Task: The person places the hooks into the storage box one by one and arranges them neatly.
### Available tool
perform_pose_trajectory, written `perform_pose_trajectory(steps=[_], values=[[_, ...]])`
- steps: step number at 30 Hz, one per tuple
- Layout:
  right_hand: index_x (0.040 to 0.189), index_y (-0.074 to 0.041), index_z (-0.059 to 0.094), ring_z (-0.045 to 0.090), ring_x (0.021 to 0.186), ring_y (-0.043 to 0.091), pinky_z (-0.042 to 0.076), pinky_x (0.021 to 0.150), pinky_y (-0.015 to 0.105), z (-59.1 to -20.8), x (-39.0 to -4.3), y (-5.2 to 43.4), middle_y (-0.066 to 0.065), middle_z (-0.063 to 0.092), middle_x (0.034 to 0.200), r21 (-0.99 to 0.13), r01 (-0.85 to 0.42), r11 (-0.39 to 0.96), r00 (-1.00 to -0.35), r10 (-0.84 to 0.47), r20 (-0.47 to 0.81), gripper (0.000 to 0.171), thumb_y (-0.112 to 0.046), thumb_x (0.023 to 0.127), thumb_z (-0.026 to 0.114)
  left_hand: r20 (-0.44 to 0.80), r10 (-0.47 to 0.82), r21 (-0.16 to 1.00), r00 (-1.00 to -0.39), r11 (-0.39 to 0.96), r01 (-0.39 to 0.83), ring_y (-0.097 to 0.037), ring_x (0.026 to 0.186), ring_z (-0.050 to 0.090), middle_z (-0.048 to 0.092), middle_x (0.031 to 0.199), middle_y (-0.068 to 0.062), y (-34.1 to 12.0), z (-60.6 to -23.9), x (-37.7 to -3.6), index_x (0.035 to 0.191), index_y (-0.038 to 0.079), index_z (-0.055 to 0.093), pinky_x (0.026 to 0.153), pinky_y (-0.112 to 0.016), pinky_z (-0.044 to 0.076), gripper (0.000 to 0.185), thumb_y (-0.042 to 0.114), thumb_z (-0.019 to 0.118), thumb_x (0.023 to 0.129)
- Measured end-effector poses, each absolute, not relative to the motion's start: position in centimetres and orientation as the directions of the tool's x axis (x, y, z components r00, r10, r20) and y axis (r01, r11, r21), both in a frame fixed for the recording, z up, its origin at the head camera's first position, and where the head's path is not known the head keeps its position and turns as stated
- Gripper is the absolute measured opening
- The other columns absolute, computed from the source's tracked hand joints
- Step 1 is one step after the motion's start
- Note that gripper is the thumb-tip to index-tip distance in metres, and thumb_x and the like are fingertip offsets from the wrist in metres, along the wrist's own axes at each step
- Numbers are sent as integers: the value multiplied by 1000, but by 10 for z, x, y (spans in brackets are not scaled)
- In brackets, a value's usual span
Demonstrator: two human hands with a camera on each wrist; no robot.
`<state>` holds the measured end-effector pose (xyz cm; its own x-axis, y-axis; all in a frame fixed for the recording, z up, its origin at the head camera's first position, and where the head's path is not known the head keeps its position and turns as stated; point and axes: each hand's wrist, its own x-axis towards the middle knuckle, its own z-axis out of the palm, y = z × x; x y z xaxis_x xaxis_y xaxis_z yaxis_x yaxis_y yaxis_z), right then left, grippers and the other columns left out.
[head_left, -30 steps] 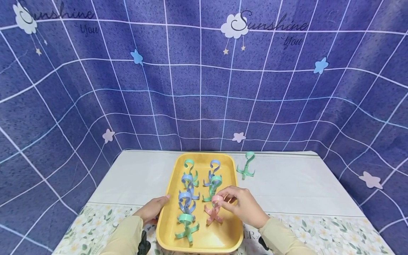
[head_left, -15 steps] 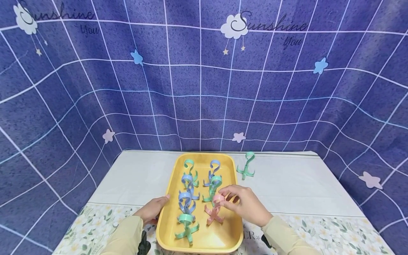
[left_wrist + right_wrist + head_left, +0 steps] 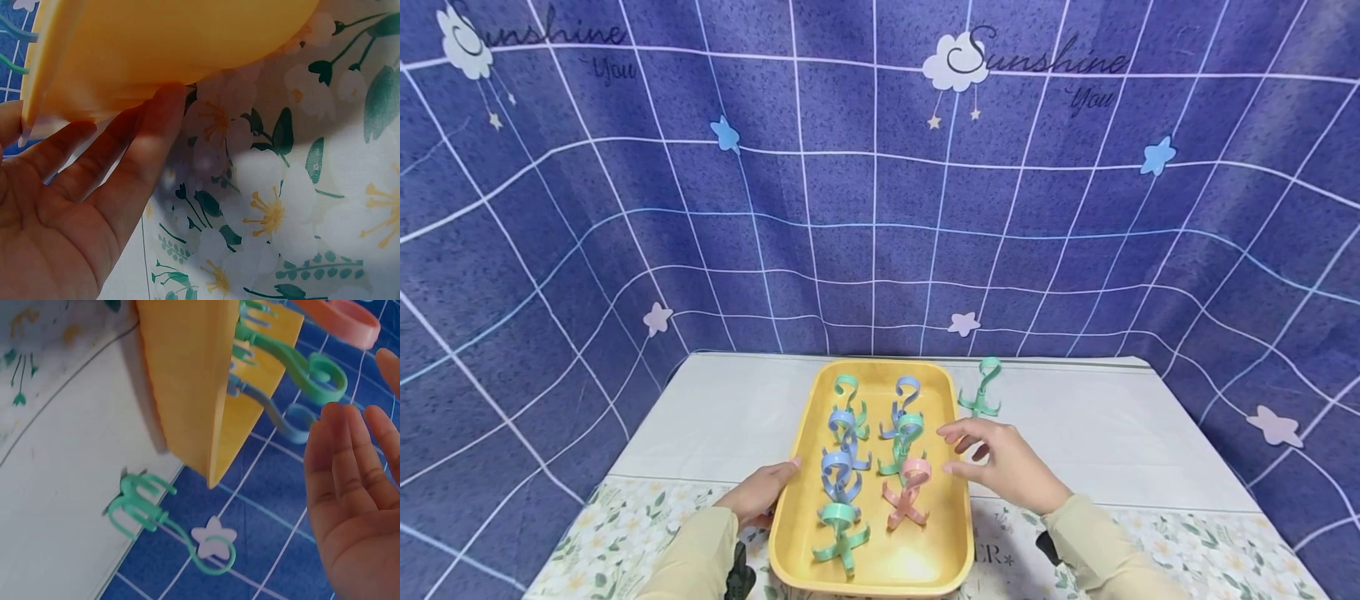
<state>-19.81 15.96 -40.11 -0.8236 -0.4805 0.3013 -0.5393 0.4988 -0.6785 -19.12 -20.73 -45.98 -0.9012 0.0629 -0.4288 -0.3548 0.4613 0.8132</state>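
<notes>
We record a smooth yellow plastic tray (image 3: 797, 467), rounded-rectangular, on a tabletop (image 3: 1090, 442) clothed in white with a floral border. Our left hand (image 3: 760, 493) lies flat-fingered against its 9 o'clock rim. Our right hand (image 3: 1000, 462) hovers loose and empty at 3 o'clock, beside a glossy pink hook (image 3: 906, 496) with curled prongs. A green hook (image 3: 981, 392) stands outside, at 1 o'clock.

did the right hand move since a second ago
Yes. The right hand let go of the pink hook and drew back to the right, over the tray's right rim, fingers open.
</notes>
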Motion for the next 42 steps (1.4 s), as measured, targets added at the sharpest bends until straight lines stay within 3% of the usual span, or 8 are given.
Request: perform_pose_trajectory(steps=[14, 21, 34, 42], values=[[117, -5, 72, 70, 89, 23, 59, 72, 38, -402, -225, 191, 6, 72, 104, -592, -492, 638, -863, -268, 429, 30, -4, 88, 80, -435, 73, 825, -897, 432, -364, -23, 83, 69, 69, 96, -12, -208, -456, -190, 141, -10, 48, 72, -42, 60, 57, 37, 30, 113], [116, 0, 71, 71, 90, 29, 59, 72, 42, -398, -247, 200, 14, 72, 106, -571, -479, 666, -862, -236, 449, 29, -2, 88, 78, -440, 67, 822, -896, 433, -371, -23, 82, 69, 69, 95, -12, -210, -456, -190, 139, -8, 51, 70, -40, 59, 56, 36, 30, 113], [121, 5, 67, 70, 96, 39, 53, 86, 56, -390, -290, 212, 24, 70, 110, -583, -375, 721, -914, -183, 363, 32, -4, 91, 72, -441, 84, 823, -893, 435, -365, -23, 81, 69, 69, 94, -12, -208, -456, -189, 139, -8, 51, 68, -40, 59, 56, 37, 31, 113], [130, 5, 62, 68, 101, 41, 52, 88, 54, -405, -312, 210, 27, 66, 123, -575, -265, 774, -953, -121, 276, 40, -7, 92, 69, -451, 72, 816, -889, 436, -379, -23, 82, 69, 69, 95, -11, -209, -456, -190, 140, -8, 50, 70, -41, 60, 56, 36, 29, 113]])
